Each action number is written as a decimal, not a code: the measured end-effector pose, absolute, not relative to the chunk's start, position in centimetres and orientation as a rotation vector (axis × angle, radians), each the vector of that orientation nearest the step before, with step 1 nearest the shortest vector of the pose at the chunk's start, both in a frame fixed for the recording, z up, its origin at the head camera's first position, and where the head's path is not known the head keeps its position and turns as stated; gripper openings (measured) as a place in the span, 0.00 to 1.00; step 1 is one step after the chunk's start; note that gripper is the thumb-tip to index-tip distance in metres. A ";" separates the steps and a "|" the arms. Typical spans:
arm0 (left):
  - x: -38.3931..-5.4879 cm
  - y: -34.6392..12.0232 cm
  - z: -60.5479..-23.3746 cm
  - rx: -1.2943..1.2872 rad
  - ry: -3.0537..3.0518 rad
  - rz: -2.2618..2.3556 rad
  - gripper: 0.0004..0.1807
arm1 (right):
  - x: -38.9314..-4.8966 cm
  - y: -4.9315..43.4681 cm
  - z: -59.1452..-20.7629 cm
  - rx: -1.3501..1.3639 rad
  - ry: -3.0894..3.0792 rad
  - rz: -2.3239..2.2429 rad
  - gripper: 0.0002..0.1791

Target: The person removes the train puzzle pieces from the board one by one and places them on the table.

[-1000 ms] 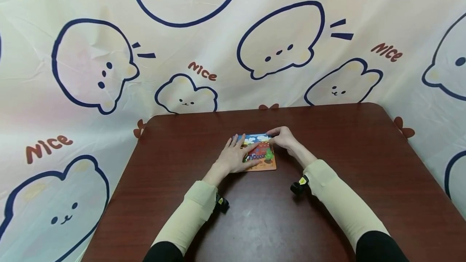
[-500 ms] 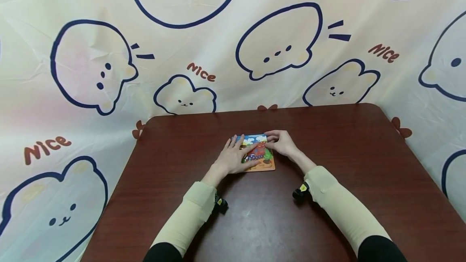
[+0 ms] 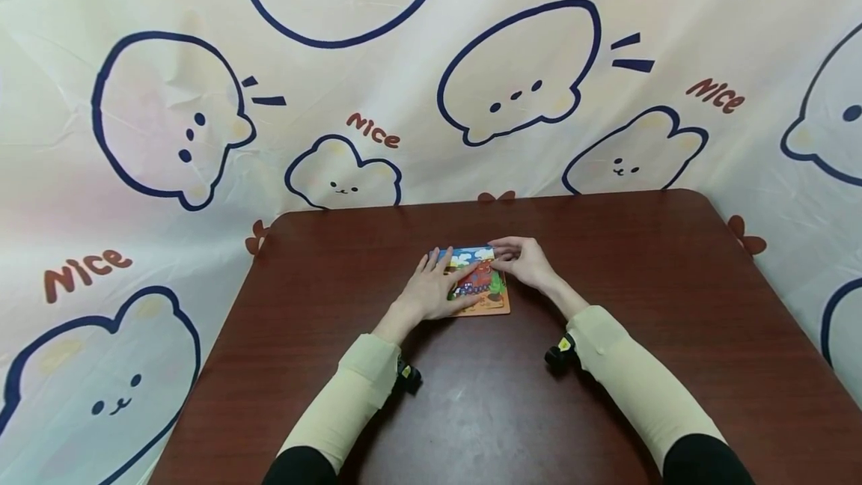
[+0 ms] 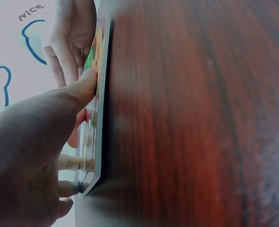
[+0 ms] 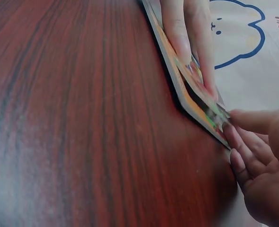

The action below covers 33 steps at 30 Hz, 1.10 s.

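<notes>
A small, flat board with a colourful cartoon picture and an orange border (image 3: 494, 307) lies on the table. My left hand (image 3: 429, 295) rests across its left side with fingers spread and straight, thumb low on the picture. At the upper right edge, my right hand (image 3: 528, 264) pinches a thin picture layer (image 5: 192, 78) between thumb and fingers. In the right wrist view, that layer is tilted up, and a dark gap shows between it and the board's base. From the left wrist view, the board (image 4: 101, 118) appears edge-on. The left palm and fingers hide its left part.
The brown wooden table (image 3: 465, 395) surrounds the board on all sides. Behind it hangs a pale cloth (image 3: 417, 88) printed with blue outlined animals and the word "Nice". A small black camera is strapped at each wrist.
My right thumb has shifted left onto the picture's right part, and the right wrist has dropped slightly nearer me. The left hand stays in place on the board.
</notes>
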<state>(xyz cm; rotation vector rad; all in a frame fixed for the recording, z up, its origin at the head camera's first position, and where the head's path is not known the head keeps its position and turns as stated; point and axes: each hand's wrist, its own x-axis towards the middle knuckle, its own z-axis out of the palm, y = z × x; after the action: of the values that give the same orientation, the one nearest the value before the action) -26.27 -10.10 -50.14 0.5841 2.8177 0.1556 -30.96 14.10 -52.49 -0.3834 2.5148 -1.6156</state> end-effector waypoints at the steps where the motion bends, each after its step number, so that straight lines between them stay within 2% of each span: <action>1: -26.3 -10.1 -50.1 0.583 2.818 0.158 0.42 | -31.0 14.2 -52.5 -0.388 2.509 -1.620 0.22; 12: -26.2 -10.3 -50.2 0.578 2.814 0.167 0.43 | -31.2 14.0 -52.9 -0.365 2.416 -1.671 0.25; 33: -26.2 -10.4 -50.5 0.594 2.823 0.241 0.44 | -31.1 14.1 -52.9 -0.354 2.461 -1.672 0.21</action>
<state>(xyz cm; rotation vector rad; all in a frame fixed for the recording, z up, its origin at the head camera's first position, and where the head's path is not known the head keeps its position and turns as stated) -26.17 -10.44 -50.54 0.5936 2.8232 0.2409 -31.13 14.10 -52.95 -0.3542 2.4607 -1.6716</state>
